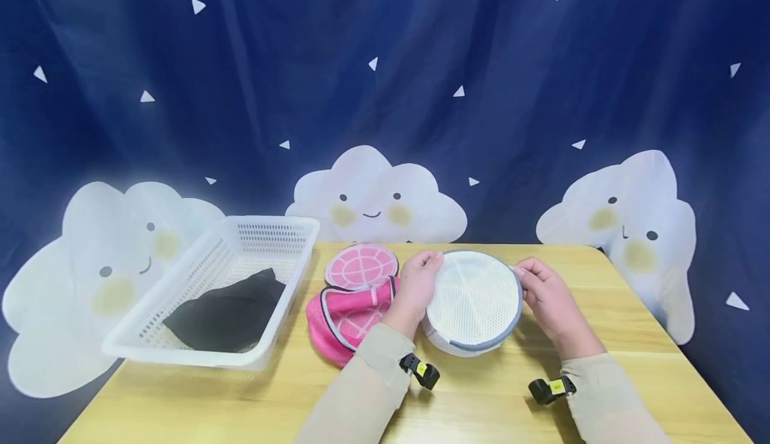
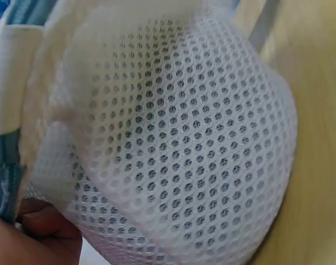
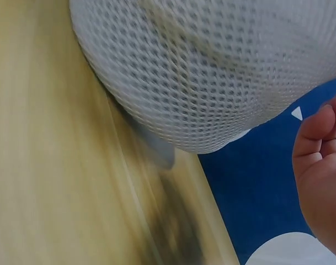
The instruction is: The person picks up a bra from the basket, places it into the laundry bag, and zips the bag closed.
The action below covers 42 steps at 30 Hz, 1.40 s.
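A round white mesh laundry bag [image 1: 475, 297] with a blue-grey zippered rim stands on the table, its round lid lying over the top. My left hand [image 1: 419, 285] grips the bag's rim on the left side. In the left wrist view, curled fingers [image 2: 43, 223] show at the bag's edge, beside its white mesh wall [image 2: 184, 138]. At the right rim, my right hand [image 1: 550, 300] pinches the blue-grey edge between thumb and forefinger. The right wrist view has the right hand [image 3: 322, 165] with bent fingers beside the bag's mesh side [image 3: 201, 72].
Left of the bag lies a pink mesh bag [image 1: 327, 337], unzipped, its round pink lid [image 1: 361, 267] folded back. A white plastic basket [image 1: 180, 357] farther left holds a black cloth [image 1: 231, 313]. The wooden table [image 1: 481, 410] ends at a blue curtain [image 1: 385, 109] with cloud prints.
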{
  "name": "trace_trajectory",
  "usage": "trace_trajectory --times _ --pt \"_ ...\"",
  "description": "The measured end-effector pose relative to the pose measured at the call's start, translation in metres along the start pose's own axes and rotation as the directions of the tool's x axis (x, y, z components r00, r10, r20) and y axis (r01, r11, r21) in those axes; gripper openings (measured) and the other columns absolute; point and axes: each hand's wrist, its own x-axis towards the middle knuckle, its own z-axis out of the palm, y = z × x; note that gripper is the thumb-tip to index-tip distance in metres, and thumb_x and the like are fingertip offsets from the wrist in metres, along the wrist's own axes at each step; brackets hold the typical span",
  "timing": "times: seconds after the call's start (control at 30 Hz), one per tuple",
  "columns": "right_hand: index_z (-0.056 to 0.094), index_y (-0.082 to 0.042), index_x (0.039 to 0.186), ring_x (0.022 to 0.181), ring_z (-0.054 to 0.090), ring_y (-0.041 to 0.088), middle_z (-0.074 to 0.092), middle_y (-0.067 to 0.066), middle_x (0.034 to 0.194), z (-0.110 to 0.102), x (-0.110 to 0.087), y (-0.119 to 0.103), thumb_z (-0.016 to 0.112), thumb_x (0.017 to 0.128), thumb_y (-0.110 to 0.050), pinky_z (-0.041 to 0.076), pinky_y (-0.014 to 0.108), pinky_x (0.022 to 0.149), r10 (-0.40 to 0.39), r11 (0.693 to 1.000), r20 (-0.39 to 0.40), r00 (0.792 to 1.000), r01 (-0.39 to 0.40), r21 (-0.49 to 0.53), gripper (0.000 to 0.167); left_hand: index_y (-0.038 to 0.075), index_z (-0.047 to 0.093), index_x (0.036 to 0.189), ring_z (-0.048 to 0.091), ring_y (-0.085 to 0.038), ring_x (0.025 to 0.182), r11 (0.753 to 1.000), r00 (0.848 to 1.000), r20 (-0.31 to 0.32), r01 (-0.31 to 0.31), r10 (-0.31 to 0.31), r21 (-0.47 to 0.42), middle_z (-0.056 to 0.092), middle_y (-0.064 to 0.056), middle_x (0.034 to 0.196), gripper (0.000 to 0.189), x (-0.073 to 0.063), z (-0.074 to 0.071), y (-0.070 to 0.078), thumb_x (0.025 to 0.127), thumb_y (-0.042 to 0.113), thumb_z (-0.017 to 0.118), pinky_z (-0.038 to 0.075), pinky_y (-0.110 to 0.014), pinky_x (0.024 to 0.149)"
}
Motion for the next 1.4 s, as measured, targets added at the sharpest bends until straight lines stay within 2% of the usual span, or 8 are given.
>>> trace_trajectory --times 0.1,0.37,0.47,0.83,1.0,1.17,1.23,1.4 --pt "0.059 -0.007 0.092 0.071 0.054 0.008 0.059 -0.002 0.082 0.0001 0.0007 -0.0006 0.048 0.107 -0.006 0.049 0.021 0.064 -0.007 1.000 -0.006 1.000 0.007 0.028 0.018 0.016 0.072 0.113 0.058 -0.020 0.114 1.000 0.999 -0.045 -0.018 0.018 -0.018 0.067 0.001 0.115 0.026 0.0026 -0.0008 0.0000 0.104 0.033 0.055 0.040 -0.045 0.106" --pt "0.056 -0.003 0.091 0.068 0.052 0.012 0.055 0.000 0.077 0.0023 0.0002 -0.0004 0.049 0.106 -0.006 0.047 0.024 0.063 0.021 1.000 -0.013 1.000 -0.021 -0.014 0.017 0.012 0.071 0.108 0.057 -0.022 0.113 0.995 0.987 -0.163 -0.025 0.009 -0.102 0.067 -0.003 0.115 0.024 -0.0014 -0.0017 0.0021 0.105 0.027 0.053 0.041 -0.044 0.106" --pt "0.055 -0.003 0.091 0.067 0.052 0.013 0.054 0.001 0.077 0.0033 0.0006 -0.0018 0.049 0.106 -0.007 0.047 0.024 0.063 0.017 1.000 -0.020 1.000 -0.017 -0.010 0.017 0.012 0.070 0.108 0.057 -0.022 0.116 0.992 0.985 -0.174 -0.039 0.018 -0.121 0.067 -0.003 0.118 0.023 -0.0011 -0.0009 0.0036 0.106 0.026 0.052 0.041 -0.044 0.107" --pt "0.058 -0.006 0.096 0.069 0.054 0.007 0.058 -0.003 0.081 0.0014 -0.0011 -0.0044 0.050 0.107 -0.012 0.048 0.020 0.062 0.043 0.998 -0.079 0.996 -0.039 0.050 0.015 0.006 0.068 0.109 0.056 -0.022 0.110 0.985 0.999 -0.033 0.013 -0.019 -0.174 0.065 -0.006 0.111 0.024 -0.0023 0.0001 0.0073 0.103 0.023 0.052 0.040 -0.045 0.104" --pt "0.059 -0.009 0.097 0.072 0.056 0.007 0.060 -0.004 0.083 0.0008 -0.0016 -0.0036 0.051 0.108 -0.017 0.048 0.021 0.063 0.086 0.996 -0.147 0.985 -0.082 0.037 0.016 0.007 0.070 0.112 0.057 -0.021 0.110 0.992 0.999 0.038 0.028 -0.023 -0.127 0.066 -0.005 0.111 0.027 -0.0054 0.0000 0.0083 0.100 0.025 0.055 0.040 -0.045 0.104" --pt "0.060 -0.011 0.098 0.074 0.060 0.008 0.064 -0.004 0.087 -0.0015 -0.0014 -0.0031 0.051 0.108 -0.019 0.051 0.021 0.065 0.113 0.994 -0.175 0.978 -0.113 0.013 0.016 0.014 0.071 0.123 0.056 -0.021 0.121 0.998 0.990 0.138 0.016 -0.008 -0.059 0.067 0.001 0.120 0.030 -0.0062 0.0025 0.0085 0.101 0.030 0.056 0.037 -0.046 0.109" --pt "0.060 -0.011 0.098 0.075 0.061 0.008 0.064 -0.004 0.088 -0.0025 -0.0013 -0.0035 0.051 0.108 -0.020 0.051 0.022 0.066 0.119 0.993 -0.159 0.980 -0.121 -0.003 0.016 0.019 0.070 0.126 0.054 -0.020 0.127 1.000 0.985 0.174 0.016 -0.013 -0.019 0.067 0.004 0.124 0.032 -0.0056 0.0039 0.0075 0.101 0.034 0.057 0.034 -0.047 0.112" --pt "0.061 -0.011 0.100 0.077 0.062 0.009 0.065 -0.003 0.092 -0.0039 -0.0006 -0.0046 0.052 0.107 -0.022 0.053 0.023 0.066 0.139 0.990 -0.093 0.986 -0.140 -0.014 0.015 0.019 0.069 0.131 0.052 -0.019 0.131 0.998 0.963 0.267 0.010 -0.028 0.068 0.066 0.004 0.128 0.039 -0.0071 0.0053 0.0054 0.100 0.041 0.060 0.033 -0.048 0.114"
